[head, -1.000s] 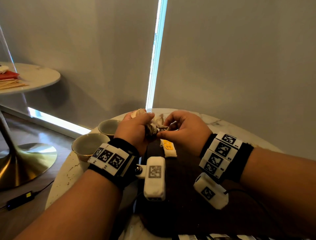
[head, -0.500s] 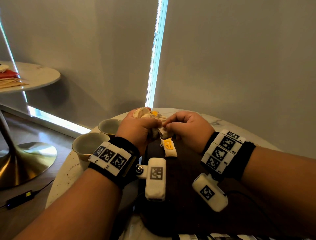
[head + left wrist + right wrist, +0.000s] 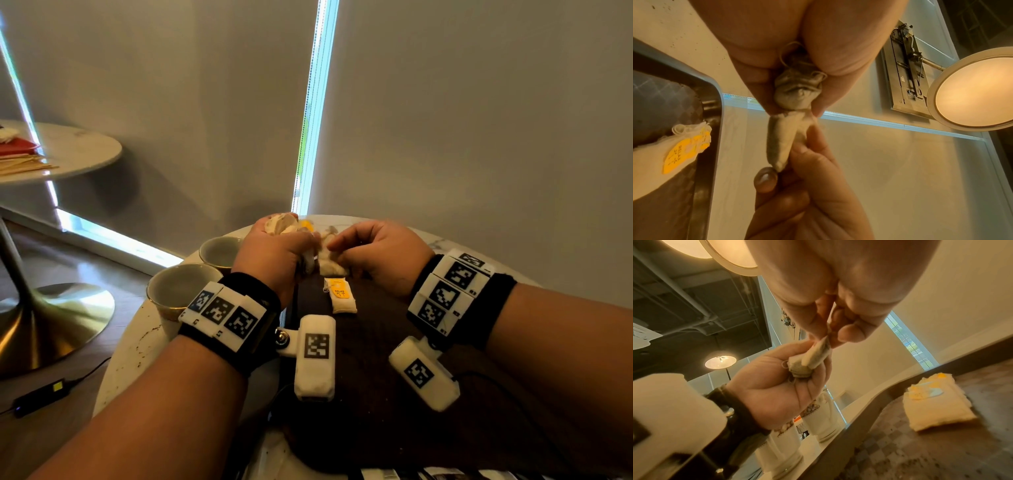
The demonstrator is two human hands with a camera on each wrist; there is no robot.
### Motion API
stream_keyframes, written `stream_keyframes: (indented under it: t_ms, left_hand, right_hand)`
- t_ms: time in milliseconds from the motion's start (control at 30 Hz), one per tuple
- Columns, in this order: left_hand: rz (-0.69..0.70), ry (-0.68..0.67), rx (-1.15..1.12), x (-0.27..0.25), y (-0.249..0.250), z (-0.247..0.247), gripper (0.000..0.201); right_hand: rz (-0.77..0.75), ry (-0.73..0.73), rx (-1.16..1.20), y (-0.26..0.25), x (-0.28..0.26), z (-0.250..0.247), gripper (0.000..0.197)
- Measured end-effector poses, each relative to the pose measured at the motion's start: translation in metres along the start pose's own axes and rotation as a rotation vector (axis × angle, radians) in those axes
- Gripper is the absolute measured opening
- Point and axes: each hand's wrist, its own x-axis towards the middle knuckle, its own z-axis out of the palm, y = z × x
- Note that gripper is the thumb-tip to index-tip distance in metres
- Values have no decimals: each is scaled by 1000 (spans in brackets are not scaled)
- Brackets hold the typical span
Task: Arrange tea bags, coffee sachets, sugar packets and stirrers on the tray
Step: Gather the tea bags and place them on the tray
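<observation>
Tray [image 3: 376,394] on bench [image 3: 137,342]; one tagged tea bag [image 3: 340,298] on it. Beyond, left hand [image 3: 274,257] fisted round bunched tea bags [image 3: 797,91]; right hand [image 3: 373,253] pinched one's [image 3: 783,141] end.

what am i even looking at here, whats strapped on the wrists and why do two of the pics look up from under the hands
No robot: a person wears one camera on the head and one on each wrist. The black-and-white patterned blocks are strapped to the wrists. The head view looks down at both hands; each wrist view looks along its own hand. The left hand grips a bunch of tea bags, and the right hand pinches one tea bag out of it. Another tea bag with a yellow tag lies on the dark tray. Two cups stand beside the tray.
</observation>
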Motion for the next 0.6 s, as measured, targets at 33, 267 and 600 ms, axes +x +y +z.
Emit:
stream_keyframes:
  t_ms: [33, 267, 600]
  left_hand:
    - [5, 20, -28, 0, 1, 0, 49]
    - [94, 133, -141, 4, 6, -1, 44]
    - [102, 129, -113, 2, 6, -1, 44]
  right_hand:
    - [25, 27, 3, 1, 2, -2, 29]
    - [243, 117, -37, 10, 26, -4, 31]
    - [318, -193, -243, 1, 40, 18, 29]
